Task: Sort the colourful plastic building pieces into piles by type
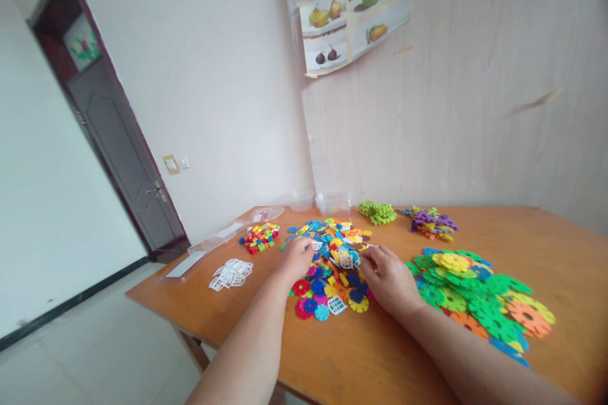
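Note:
A mixed pile of small colourful snowflake-shaped plastic pieces [327,266] lies in the middle of the wooden table [332,361]. Both my hands rest on this pile. My left hand [295,257] lies on its left side with fingers curled over pieces; what it grips is hidden. My right hand [387,278] sits on the pile's right side, its fingers pinched at a small white grid piece [348,261]. Another white grid piece [337,305] lies at the pile's near edge.
Large green, yellow and orange flower discs [479,300] spread on the right. Behind are a green stack [377,212] and a purple cluster [432,221]. Small bricks [259,237], white grid pieces [231,273], a clear lid [204,250] and clear tubs [332,201] lie left and back.

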`<state>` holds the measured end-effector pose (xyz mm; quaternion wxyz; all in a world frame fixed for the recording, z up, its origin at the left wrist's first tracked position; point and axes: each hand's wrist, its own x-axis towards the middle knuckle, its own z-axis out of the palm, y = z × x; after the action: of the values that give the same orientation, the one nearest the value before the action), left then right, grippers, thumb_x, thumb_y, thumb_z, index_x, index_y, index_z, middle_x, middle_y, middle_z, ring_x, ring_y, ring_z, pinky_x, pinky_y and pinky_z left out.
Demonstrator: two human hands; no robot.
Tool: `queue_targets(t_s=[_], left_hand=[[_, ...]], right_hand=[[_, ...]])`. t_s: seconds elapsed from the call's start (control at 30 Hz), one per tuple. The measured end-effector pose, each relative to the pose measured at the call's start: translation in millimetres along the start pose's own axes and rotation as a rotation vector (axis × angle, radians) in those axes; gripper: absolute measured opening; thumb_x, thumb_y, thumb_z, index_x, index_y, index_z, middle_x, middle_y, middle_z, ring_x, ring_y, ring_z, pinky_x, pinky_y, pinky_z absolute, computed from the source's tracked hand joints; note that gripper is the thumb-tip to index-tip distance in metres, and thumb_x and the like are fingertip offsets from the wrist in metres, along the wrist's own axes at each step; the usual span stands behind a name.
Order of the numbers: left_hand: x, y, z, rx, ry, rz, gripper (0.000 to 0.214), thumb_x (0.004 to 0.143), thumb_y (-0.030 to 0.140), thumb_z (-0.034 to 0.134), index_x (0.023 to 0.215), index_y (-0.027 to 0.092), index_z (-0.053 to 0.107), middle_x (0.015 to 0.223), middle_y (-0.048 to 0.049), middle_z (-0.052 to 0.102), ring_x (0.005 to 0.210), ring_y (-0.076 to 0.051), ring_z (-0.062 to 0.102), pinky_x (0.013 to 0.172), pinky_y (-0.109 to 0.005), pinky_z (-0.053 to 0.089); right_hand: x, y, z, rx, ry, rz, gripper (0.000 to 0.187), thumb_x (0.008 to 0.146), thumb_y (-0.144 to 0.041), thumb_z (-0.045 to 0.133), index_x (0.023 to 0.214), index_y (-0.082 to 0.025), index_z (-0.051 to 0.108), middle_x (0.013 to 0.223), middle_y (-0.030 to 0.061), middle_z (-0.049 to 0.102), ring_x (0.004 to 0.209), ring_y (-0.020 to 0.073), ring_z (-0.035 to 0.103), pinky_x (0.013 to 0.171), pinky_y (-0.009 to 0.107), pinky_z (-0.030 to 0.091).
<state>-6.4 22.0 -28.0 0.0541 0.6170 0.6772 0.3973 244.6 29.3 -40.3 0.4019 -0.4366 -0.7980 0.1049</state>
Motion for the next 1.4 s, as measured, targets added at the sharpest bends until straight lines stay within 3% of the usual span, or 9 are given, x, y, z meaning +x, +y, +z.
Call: queue_targets(t_s=[0.23, 0.4, 0.53, 0.67, 0.87, 1.1, 1.4], left_hand=[[-4, 1, -4.3, -0.318, 0.013, -0.080, 0.026, 0.087, 0.037, 0.056, 0.097, 0.019, 0.071, 0.098, -0.0037, 0.074, 0.096, -0.020, 0.066, 0.085, -0.029, 0.050], [-8, 3, -6.9, -0.597, 0.021, -0.146, 0.029, 0.082, 0.028, 0.060, 0.108, 0.015, 0.067, 0.088, -0.0055, 0.072, 0.084, -0.019, 0.067, 0.074, -0.025, 0.049], [-9, 5, -10.5, -0.609, 0.052, -0.172, 0.036, 0.079, 0.028, 0.065, 0.113, 0.017, 0.068, 0.082, -0.0033, 0.069, 0.074, -0.016, 0.064, 0.068, -0.024, 0.046], [-10, 8, -12.9, -0.621, 0.087, -0.154, 0.029, 0.076, 0.034, 0.071, 0.099, 0.016, 0.072, 0.090, -0.0061, 0.072, 0.084, -0.019, 0.064, 0.078, -0.028, 0.048], [-11, 11, -13.3, -0.655, 0.112, -0.178, 0.032, 0.076, 0.030, 0.071, 0.104, 0.014, 0.068, 0.095, -0.0083, 0.071, 0.090, -0.019, 0.064, 0.083, -0.029, 0.048], [-10, 8, -14.6, -0.657, 0.117, -0.245, 0.031, 0.077, 0.040, 0.070, 0.097, 0.016, 0.074, 0.082, -0.0049, 0.072, 0.076, -0.016, 0.062, 0.074, -0.027, 0.046], [-9, 9, -22.1, -0.745, 0.207, -0.378, 0.045, 0.069, 0.048, 0.077, 0.103, 0.019, 0.076, 0.102, -0.0088, 0.074, 0.084, -0.020, 0.064, 0.066, -0.027, 0.046]], right_hand=[[0, 2, 0, 0.002, 0.009, -0.006, 0.022, 0.093, -0.030, 0.046, 0.092, -0.023, 0.067, 0.090, 0.0040, 0.066, 0.085, 0.0186, 0.063, 0.074, 0.028, 0.043], [0, 3, 1, 0.010, 0.009, -0.012, 0.023, 0.093, -0.032, 0.046, 0.090, -0.023, 0.067, 0.089, 0.0037, 0.066, 0.084, 0.0185, 0.063, 0.074, 0.027, 0.043], [0, 4, 1, 0.015, 0.013, -0.005, 0.024, 0.093, -0.033, 0.046, 0.090, -0.023, 0.067, 0.090, 0.0040, 0.065, 0.084, 0.0188, 0.063, 0.073, 0.027, 0.044], [0, 5, 3, 0.027, 0.018, 0.004, 0.024, 0.093, -0.033, 0.046, 0.090, -0.024, 0.067, 0.089, 0.0035, 0.065, 0.083, 0.0189, 0.063, 0.072, 0.027, 0.043], [0, 5, 2, 0.037, 0.023, 0.005, 0.023, 0.093, -0.034, 0.046, 0.090, -0.024, 0.067, 0.089, 0.0031, 0.065, 0.082, 0.0188, 0.062, 0.071, 0.027, 0.042], [-1, 5, 1, 0.040, 0.015, 0.004, 0.023, 0.093, -0.034, 0.045, 0.089, -0.023, 0.066, 0.087, 0.0031, 0.064, 0.082, 0.0192, 0.062, 0.072, 0.028, 0.043], [-1, 3, 0, 0.058, 0.022, 0.004, 0.023, 0.092, -0.033, 0.045, 0.089, -0.024, 0.067, 0.088, 0.0034, 0.064, 0.083, 0.0193, 0.062, 0.073, 0.028, 0.044]])
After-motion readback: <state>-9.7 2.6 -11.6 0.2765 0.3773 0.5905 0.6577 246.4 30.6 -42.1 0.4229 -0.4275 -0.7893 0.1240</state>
